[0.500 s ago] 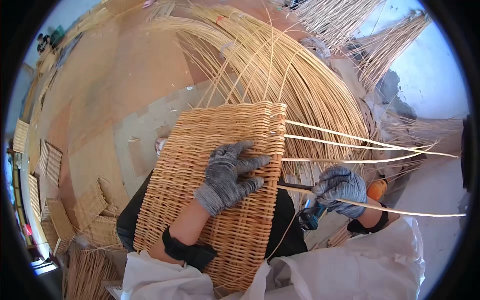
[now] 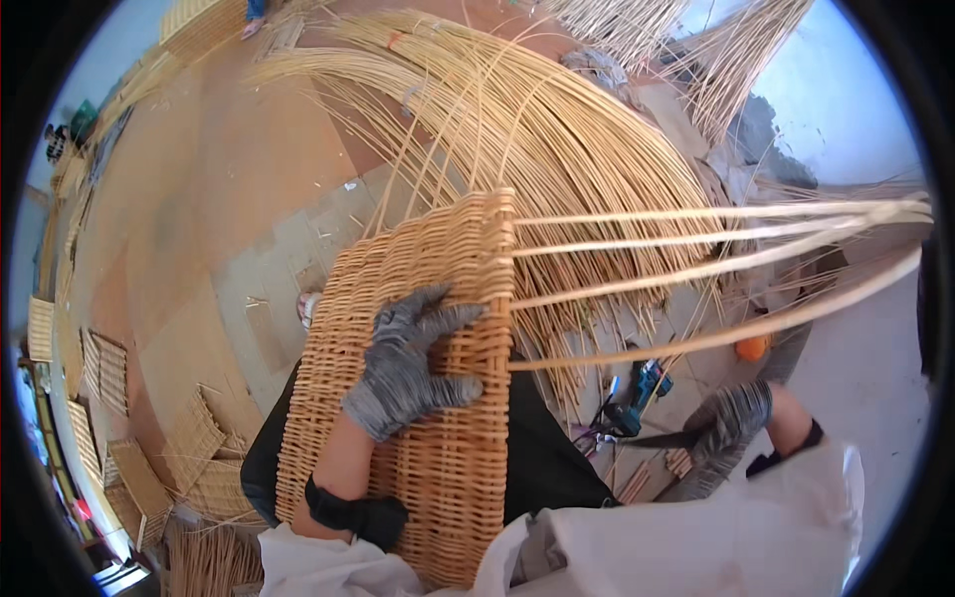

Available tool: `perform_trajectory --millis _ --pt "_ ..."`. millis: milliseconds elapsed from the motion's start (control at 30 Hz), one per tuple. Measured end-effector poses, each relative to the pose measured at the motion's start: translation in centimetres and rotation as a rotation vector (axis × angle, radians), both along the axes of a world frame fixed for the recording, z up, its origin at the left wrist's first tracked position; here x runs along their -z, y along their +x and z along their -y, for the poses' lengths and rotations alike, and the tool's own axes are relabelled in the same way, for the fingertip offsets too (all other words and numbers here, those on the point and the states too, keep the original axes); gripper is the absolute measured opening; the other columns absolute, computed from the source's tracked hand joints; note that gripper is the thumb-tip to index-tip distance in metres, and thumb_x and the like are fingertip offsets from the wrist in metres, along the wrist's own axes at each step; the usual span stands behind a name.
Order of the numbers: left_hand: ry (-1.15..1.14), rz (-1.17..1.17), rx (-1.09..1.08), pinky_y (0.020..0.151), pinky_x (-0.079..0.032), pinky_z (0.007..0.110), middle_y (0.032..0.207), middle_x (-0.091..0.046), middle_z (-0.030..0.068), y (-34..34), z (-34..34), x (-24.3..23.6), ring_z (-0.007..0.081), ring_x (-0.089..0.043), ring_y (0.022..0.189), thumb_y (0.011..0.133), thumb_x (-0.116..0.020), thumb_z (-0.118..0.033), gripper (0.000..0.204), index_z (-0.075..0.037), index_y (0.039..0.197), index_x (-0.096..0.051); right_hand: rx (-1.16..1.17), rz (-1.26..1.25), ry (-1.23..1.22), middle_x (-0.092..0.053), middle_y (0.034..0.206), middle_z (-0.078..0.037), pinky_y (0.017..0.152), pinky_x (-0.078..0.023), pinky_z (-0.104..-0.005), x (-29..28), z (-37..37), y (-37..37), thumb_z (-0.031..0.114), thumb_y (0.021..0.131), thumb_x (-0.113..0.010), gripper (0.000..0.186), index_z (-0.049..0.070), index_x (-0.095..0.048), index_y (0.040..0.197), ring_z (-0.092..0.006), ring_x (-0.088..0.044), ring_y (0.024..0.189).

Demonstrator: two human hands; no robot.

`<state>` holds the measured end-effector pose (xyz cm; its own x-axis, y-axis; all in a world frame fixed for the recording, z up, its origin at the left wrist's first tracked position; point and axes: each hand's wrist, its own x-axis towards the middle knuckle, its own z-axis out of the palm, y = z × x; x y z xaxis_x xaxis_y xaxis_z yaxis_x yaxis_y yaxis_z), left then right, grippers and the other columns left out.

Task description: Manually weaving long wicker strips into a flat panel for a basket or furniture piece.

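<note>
My left hand (image 2: 403,363), in a grey knit glove, presses on a woven rattan panel (image 2: 418,478) lying across my lap, its fingers spread near the right edge. Long pale canes (image 2: 696,276) stick out rightward from that edge, and others rise from its top. My right hand (image 2: 731,428), also gloved and somewhat blurred, is low at the right, apart from the panel, closed around a dark elongated tool (image 2: 657,439). Near it on the floor lies a blue-and-black power tool (image 2: 637,393), with an orange object (image 2: 753,348) farther right.
A large bundle of cane (image 2: 607,189) fans beyond the panel; more stands against the white wall (image 2: 846,99). Woven panels (image 2: 104,363) and boards lie along the left. Another person's leg (image 2: 254,15) shows at the top left. Bundled sticks (image 2: 204,557) lie at lower left.
My right hand has dropped away from the panel's edge with the dark tool. The lowest right-hand cane now curves upward. The view has shifted, and another person's leg has appeared at the top.
</note>
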<state>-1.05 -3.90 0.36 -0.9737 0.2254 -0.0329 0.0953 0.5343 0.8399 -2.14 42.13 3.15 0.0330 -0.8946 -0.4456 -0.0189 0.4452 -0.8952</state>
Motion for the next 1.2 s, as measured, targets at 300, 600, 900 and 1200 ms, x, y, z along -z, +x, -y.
perform_trajectory --millis 300,600,900,1200 --pt "-0.343 -0.121 0.242 0.107 -0.007 0.047 0.138 -0.028 0.0178 0.8 -1.5 -1.7 0.0379 -0.019 0.130 0.052 -0.067 -0.066 0.104 -0.013 0.135 -0.033 0.895 0.779 0.096 -0.059 0.109 -0.011 0.080 -0.049 -0.0267 2.5 11.4 2.5 0.010 0.074 -0.068 0.055 0.007 -0.047 0.125 -0.0184 -0.061 0.090" --pt "-0.461 -0.237 0.412 0.105 -0.004 0.054 0.138 -0.028 0.0183 3.1 -2.6 -2.4 0.0376 -0.022 0.129 0.036 -0.062 -0.079 0.123 -0.008 0.133 -0.034 0.780 -0.239 -0.009 -0.065 0.097 -0.011 0.077 -0.048 -0.0295 -4.2 11.6 6.2 0.009 0.070 -0.071 0.044 0.007 -0.060 0.112 -0.0216 -0.063 0.085" --pt "-0.413 -0.251 0.397 0.105 -0.006 0.053 0.137 -0.031 0.0172 3.1 -2.1 -2.2 0.0372 -0.025 0.128 0.037 -0.063 -0.078 0.118 -0.009 0.130 -0.039 0.854 -0.177 -0.043 -0.066 0.093 -0.009 0.071 -0.050 -0.0274 -4.1 13.0 6.9 0.005 0.071 -0.069 0.040 0.006 -0.060 0.110 -0.0178 -0.063 0.078" --pt "-0.403 -0.270 0.384 0.105 -0.006 0.053 0.137 -0.031 0.0164 3.6 -2.1 -2.2 0.0371 -0.025 0.128 0.036 -0.063 -0.078 0.117 -0.011 0.129 -0.040 0.820 -0.283 -0.093 -0.065 0.082 -0.006 0.065 -0.051 -0.0259 -3.8 12.7 7.2 0.003 0.070 -0.068 0.043 0.011 -0.061 0.111 -0.0138 -0.062 0.069"
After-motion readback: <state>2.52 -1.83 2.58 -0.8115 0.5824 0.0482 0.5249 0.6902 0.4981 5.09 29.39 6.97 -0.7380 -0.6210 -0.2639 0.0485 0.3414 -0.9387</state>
